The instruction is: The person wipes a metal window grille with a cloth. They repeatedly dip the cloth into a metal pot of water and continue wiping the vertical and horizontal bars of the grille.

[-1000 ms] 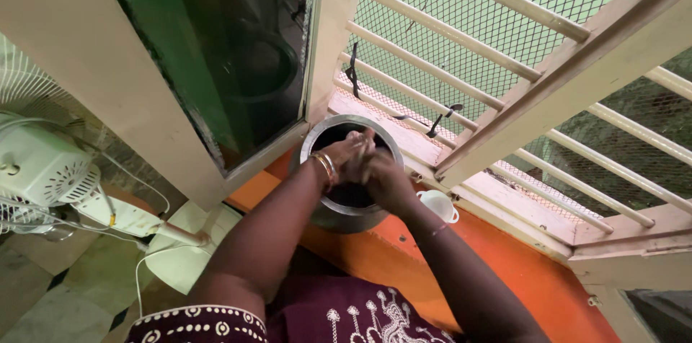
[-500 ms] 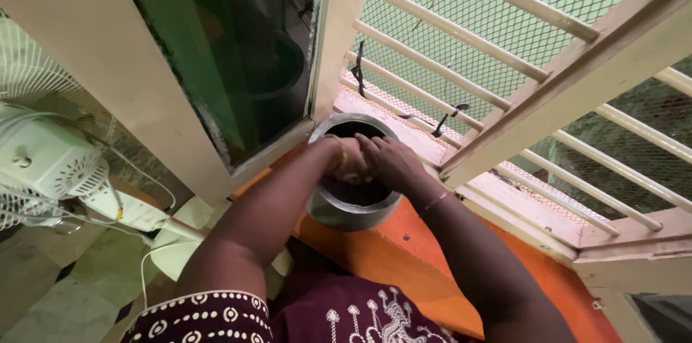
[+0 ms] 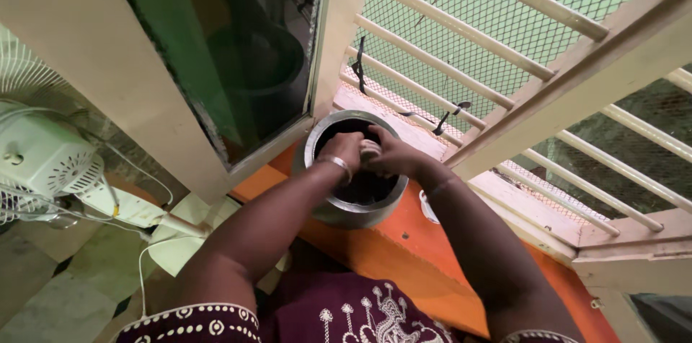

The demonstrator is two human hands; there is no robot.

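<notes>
Head view: left hand [image 3: 344, 150] and right hand [image 3: 389, 157] clasp a pale lump [image 3: 369, 149] inside the steel pot [image 3: 353, 209], hemmed by window frame [image 3: 339, 33].

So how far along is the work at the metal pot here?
Done: the metal pot stands on the orange sill by the window. In hand: both the left hand and the right hand meet over its mouth, pressing a small pale thing between them. Left: the pot's inside is dark, so how much remains cannot be told.
</notes>
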